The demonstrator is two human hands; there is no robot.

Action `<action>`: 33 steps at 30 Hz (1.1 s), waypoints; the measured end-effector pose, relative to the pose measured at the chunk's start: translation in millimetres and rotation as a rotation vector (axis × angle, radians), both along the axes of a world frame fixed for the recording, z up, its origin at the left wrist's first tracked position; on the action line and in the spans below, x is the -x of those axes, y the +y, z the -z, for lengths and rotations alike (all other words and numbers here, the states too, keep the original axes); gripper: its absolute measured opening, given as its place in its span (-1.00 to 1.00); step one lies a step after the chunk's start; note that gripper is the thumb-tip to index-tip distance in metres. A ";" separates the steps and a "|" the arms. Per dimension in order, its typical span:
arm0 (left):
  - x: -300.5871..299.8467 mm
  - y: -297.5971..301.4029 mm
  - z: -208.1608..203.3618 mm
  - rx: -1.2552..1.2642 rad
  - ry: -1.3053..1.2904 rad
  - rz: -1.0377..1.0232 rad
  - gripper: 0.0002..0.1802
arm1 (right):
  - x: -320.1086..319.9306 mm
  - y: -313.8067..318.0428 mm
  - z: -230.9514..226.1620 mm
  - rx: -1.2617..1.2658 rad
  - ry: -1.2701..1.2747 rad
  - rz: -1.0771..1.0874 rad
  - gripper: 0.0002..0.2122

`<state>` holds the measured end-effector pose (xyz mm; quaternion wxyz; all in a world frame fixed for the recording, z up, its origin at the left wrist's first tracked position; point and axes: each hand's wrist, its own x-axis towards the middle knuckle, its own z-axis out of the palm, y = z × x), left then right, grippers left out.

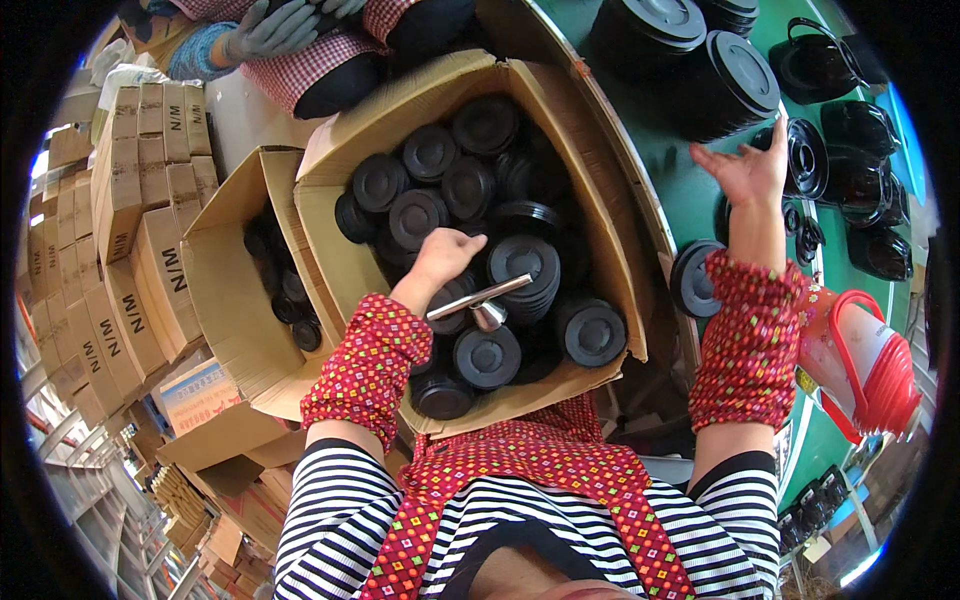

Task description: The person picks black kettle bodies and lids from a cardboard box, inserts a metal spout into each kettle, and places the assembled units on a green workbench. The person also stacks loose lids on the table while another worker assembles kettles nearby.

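Note:
My left hand (447,258) hangs over a large cardboard box (325,210) full of round black lids (417,218). Its fingers are curled closed, and whatever they may hold is hidden. Just below that hand a shiny metal T-shaped bar (482,299) shows above a stack of lids (524,270). My right hand (750,172) is raised over the green table, open with fingers spread and nothing in it. Closest to its fingertips stands a tall stack of black lids (742,80), with a black ring-shaped part (803,160) beside the hand.
A smaller open box (225,280) with black parts adjoins on the left. Stacked cartons (150,215) fill the far left. On the green table (655,170) are black glossy pots (815,65) and a red-and-white jug (865,375). Another person's gloved hand (270,32) is at the top left.

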<state>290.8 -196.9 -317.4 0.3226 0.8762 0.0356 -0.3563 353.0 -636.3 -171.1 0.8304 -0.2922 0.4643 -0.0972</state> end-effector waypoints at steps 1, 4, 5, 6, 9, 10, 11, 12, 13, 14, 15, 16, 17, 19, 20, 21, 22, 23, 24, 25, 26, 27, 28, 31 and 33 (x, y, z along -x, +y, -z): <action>0.2 -9.1 -7.8 -0.092 0.094 0.094 -0.31 | 15.0 13.4 5.4 0.023 0.028 -0.058 0.14; 6.7 -26.1 8.5 -0.162 0.222 0.170 -0.08 | 82.2 92.7 52.6 0.126 0.080 -0.406 -0.11; 10.6 -28.8 22.3 -0.178 0.232 0.186 0.02 | 92.5 140.0 46.1 0.166 0.279 -0.499 -0.24; 5.8 -38.0 15.3 -0.188 0.328 0.226 0.10 | 110.8 151.9 80.4 0.004 0.419 -0.633 -0.32; 10.7 -41.3 11.6 -0.074 0.478 0.158 0.02 | 120.4 191.2 154.3 -0.042 0.667 -0.718 -0.59; 12.3 -48.0 8.4 -0.056 0.459 0.187 0.00 | 133.5 181.9 219.9 -0.158 0.592 -0.722 -0.63; 18.2 -50.2 10.2 -0.045 0.447 0.208 -0.02 | 145.8 175.9 276.6 0.011 0.581 -0.954 -0.61; 39.0 -31.7 44.3 0.040 0.442 0.145 0.00 | 142.0 186.3 278.8 0.046 0.667 -1.034 -0.60; 49.5 -29.6 48.4 0.036 0.369 0.191 0.09 | 138.4 189.8 281.3 0.087 0.757 -1.086 -0.59; 54.2 -32.3 40.4 0.008 0.378 0.231 0.15 | 138.6 194.3 276.4 0.065 0.745 -1.104 -0.60; 57.6 -35.7 32.2 -0.020 0.388 0.273 0.21 | 140.1 198.0 270.4 0.008 0.701 -1.111 -0.60; 59.7 -38.4 19.5 0.013 0.408 0.250 0.33 | 141.2 201.6 265.2 -0.058 0.648 -1.124 -0.61; 69.1 -36.3 30.3 0.057 0.409 0.239 0.42 | 143.2 203.9 259.4 -0.125 0.605 -1.135 -0.61; 78.8 -37.6 42.9 0.162 0.443 0.205 0.48 | 147.5 206.7 249.4 -0.242 0.523 -1.151 -0.62; 81.3 -40.6 45.0 0.168 0.472 0.126 0.49 | 150.1 207.5 245.4 -0.289 0.486 -1.156 -0.62; 83.1 -41.9 46.9 0.164 0.493 0.084 0.46 | 151.7 208.6 241.5 -0.326 0.463 -1.163 -0.63; 77.3 -47.5 39.7 0.159 0.509 0.051 0.44 | 150.9 206.0 240.0 -0.353 0.434 -1.163 -0.63; 72.5 -51.9 32.7 0.155 0.525 0.018 0.41 | 150.4 204.3 238.4 -0.377 0.412 -1.162 -0.64; 76.7 -47.3 33.8 0.270 0.459 0.065 0.25 | 152.9 204.8 235.8 -0.404 0.394 -1.163 -0.64; 77.1 -49.0 20.9 0.425 0.450 -0.017 0.09 | 151.3 202.5 234.3 -0.418 0.373 -1.161 -0.64; 73.7 -48.7 14.0 0.402 0.460 -0.023 0.03 | 149.9 201.3 232.2 -0.428 0.352 -1.161 -0.65; 68.9 -47.8 10.5 0.380 0.473 -0.029 -0.04 | 148.6 199.7 230.0 -0.438 0.334 -1.161 -0.65; 68.0 -43.5 15.2 0.376 0.468 -0.031 -0.07 | 146.9 199.3 227.5 -0.447 0.317 -1.167 -0.66; 46.7 -47.1 0.2 0.320 0.472 -0.015 -0.18 | 148.5 195.5 219.9 -0.479 0.276 -1.160 -0.67; 51.5 -33.5 13.0 0.374 0.460 -0.025 -0.21 | 149.1 199.1 211.2 -0.507 0.249 -1.162 -0.67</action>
